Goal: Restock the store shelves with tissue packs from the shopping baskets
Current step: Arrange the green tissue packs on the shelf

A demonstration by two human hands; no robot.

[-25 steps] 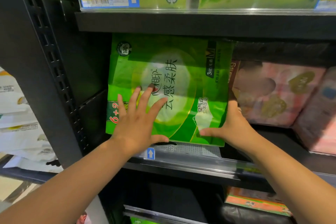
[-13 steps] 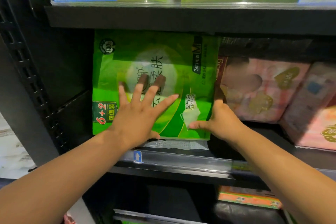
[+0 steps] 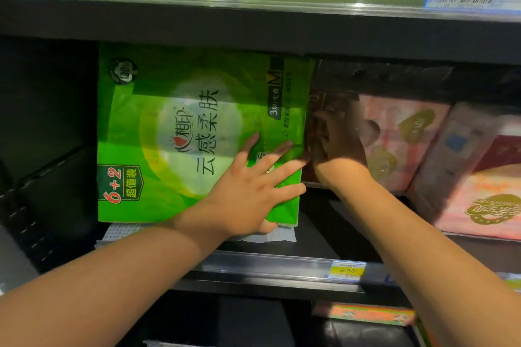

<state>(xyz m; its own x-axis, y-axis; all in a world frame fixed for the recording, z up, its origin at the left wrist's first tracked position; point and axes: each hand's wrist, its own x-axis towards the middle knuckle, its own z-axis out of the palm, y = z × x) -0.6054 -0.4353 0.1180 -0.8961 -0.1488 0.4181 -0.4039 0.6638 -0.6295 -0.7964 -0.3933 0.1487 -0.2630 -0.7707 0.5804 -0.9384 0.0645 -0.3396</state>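
Tissue pack (image 3: 174, 135), glossy green plastic, under flat left hand (image 3: 251, 191).

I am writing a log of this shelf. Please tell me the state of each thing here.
green tissue pack: upright on the shelf, face out
left hand: open, flat on the green pack
right hand: beside the green pack's right edge, blurred
pink tissue packs: on the shelf, leaning

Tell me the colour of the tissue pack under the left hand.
Bright green tissue pack with a pale oval centre, seen in the head view.
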